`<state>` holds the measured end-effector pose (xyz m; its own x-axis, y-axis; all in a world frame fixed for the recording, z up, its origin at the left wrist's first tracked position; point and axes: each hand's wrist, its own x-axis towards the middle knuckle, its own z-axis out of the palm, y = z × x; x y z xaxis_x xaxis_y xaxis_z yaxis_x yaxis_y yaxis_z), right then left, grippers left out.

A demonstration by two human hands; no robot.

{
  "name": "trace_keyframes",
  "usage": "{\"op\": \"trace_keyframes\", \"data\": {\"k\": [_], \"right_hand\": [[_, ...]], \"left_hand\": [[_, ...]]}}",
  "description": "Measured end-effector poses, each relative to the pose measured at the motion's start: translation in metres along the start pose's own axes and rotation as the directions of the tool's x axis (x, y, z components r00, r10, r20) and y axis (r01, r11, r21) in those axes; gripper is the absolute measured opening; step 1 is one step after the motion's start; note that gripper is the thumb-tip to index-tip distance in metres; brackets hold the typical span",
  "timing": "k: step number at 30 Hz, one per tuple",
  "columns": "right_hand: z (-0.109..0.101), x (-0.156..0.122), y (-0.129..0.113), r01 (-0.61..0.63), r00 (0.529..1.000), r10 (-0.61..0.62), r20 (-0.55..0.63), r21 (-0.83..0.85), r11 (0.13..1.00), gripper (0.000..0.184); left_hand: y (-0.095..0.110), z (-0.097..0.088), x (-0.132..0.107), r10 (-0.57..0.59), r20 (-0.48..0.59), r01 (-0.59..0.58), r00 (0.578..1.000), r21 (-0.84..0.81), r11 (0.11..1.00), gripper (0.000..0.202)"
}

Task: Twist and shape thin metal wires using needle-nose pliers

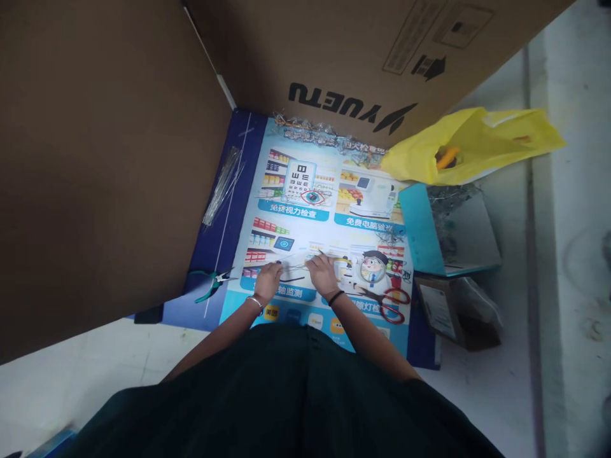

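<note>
Left hand [270, 280] and right hand [322, 273] closed, seemingly pinching thin wire [293, 265] between them. Slipping grip could let wire spring or prick. Pliers [216, 279] left of left hand; scissors [382, 298] right of right hand, pointing its way: sideways sweep risks nick.

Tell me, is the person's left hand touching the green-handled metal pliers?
Apart. The head view shows a strip of printed poster between the left hand and the tips of the pliers.
</note>
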<state>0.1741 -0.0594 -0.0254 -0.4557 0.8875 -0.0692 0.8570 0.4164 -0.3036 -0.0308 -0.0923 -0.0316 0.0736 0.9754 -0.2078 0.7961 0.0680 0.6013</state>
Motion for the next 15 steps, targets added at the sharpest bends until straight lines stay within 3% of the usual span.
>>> {"op": "trace_keyframes", "data": {"k": [7,15], "right_hand": [[-0.002,0.003,-0.009,0.017,0.998,-0.02,0.066,0.037,0.999,0.02],[-0.01,-0.006,0.006,-0.156,0.982,0.149,0.114,0.052,0.986,0.021]], "left_hand": [[0.003,-0.001,-0.002,0.025,-0.021,-0.026,0.999,-0.078,0.997,0.02],[-0.015,-0.01,-0.028,-0.204,-0.184,0.187,0.962,-0.105,0.977,0.026]]}}
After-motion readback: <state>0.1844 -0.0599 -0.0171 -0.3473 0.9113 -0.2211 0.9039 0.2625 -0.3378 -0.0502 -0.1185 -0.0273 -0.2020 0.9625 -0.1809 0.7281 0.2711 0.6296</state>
